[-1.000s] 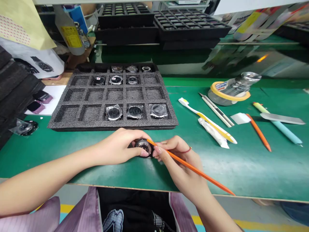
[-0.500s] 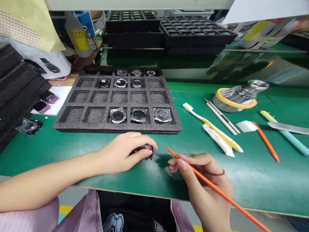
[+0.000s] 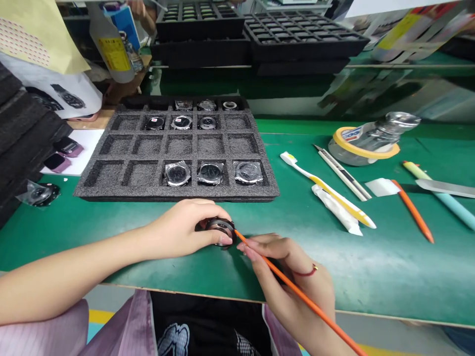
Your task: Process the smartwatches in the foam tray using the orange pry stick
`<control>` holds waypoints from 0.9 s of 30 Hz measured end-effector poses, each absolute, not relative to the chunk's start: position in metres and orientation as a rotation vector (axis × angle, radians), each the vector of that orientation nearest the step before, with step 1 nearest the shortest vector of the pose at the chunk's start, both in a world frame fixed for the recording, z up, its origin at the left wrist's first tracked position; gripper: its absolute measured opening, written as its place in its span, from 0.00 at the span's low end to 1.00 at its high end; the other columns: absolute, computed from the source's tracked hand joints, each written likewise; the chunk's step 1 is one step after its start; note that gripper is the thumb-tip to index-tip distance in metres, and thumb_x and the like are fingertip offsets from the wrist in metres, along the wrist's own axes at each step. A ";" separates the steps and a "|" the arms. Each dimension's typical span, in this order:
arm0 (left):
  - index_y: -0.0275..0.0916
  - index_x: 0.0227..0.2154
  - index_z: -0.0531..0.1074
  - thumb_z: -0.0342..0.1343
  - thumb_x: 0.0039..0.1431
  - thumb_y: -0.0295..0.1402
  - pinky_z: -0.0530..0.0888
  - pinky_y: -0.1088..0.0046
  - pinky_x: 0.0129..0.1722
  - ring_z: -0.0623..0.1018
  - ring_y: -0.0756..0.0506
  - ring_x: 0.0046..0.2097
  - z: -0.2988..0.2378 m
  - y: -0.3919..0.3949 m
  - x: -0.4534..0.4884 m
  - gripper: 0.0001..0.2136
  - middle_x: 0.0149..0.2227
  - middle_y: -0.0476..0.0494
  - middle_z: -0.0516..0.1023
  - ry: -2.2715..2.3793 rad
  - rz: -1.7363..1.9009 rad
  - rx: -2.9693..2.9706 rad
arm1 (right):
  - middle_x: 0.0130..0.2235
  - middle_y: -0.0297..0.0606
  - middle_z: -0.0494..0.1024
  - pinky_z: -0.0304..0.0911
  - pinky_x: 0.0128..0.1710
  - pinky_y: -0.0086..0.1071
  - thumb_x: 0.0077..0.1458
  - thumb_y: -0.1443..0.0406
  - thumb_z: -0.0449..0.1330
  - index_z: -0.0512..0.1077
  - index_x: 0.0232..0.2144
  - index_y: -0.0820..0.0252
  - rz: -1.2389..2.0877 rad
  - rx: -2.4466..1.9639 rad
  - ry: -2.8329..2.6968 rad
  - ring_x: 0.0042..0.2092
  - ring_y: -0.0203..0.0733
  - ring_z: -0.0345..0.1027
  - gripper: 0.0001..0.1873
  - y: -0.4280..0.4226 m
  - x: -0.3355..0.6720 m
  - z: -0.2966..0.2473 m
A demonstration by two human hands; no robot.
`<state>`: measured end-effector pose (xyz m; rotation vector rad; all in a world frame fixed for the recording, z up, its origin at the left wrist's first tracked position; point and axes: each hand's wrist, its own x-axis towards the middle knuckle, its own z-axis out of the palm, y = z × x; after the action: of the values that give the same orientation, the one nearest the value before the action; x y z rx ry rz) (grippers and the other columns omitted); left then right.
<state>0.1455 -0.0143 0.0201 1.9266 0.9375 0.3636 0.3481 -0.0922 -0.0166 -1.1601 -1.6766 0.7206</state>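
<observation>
Between thumb and fingers, my left hand (image 3: 196, 227) grips a round black watch case (image 3: 221, 226) on the green bench, tilted so its face points toward me. My right hand (image 3: 285, 267) pinches a long thin orange stick (image 3: 297, 292) like a pen. The stick's tip touches the right edge of the watch case. Just behind my left hand lies a grey foam tray (image 3: 144, 147) with several round watch cases in its compartments, some wrapped in clear film, such as the wrapped watch case (image 3: 248, 172) in the front right.
On the right lie a toothbrush (image 3: 326, 190), a white wrapped roll (image 3: 336, 210), a pen (image 3: 343, 174), an orange-handled tool (image 3: 415, 212) and a jar in a yellow-rimmed bowl (image 3: 343, 151). Stacked black foam (image 3: 22, 133) and purple watches (image 3: 57, 162) stand left. Black trays (image 3: 304, 44) are behind.
My right hand has moved left, bringing the orange stick's tip from beside the watch case to its edge. My left hand has turned the case so more of its face shows.
</observation>
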 end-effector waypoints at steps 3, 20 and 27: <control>0.39 0.38 0.78 0.62 0.62 0.32 0.70 0.74 0.39 0.77 0.48 0.37 0.019 -0.013 0.146 0.04 0.34 0.49 0.80 0.934 0.355 1.926 | 0.35 0.35 0.82 0.74 0.34 0.29 0.62 0.70 0.60 0.69 0.35 0.54 0.846 -1.141 -1.610 0.36 0.38 0.79 0.06 -0.085 0.346 -0.016; 0.41 0.39 0.78 0.61 0.63 0.36 0.69 0.72 0.42 0.77 0.47 0.40 0.023 -0.020 0.146 0.06 0.38 0.50 0.81 0.974 0.371 1.979 | 0.31 0.35 0.82 0.75 0.33 0.30 0.60 0.67 0.63 0.74 0.31 0.55 0.880 -1.181 -1.373 0.33 0.39 0.79 0.05 -0.080 0.340 -0.011; 0.39 0.42 0.76 0.62 0.59 0.33 0.71 0.72 0.39 0.76 0.48 0.39 0.023 -0.026 0.143 0.08 0.39 0.47 0.79 1.003 0.528 1.911 | 0.33 0.34 0.82 0.74 0.35 0.31 0.59 0.74 0.62 0.73 0.36 0.54 0.730 -1.057 -1.515 0.35 0.38 0.78 0.09 -0.093 0.344 -0.012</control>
<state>0.1428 -0.0262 0.0225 1.9112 1.0030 0.5279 0.3443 -0.0932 -0.0122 -1.0572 -1.5151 0.7302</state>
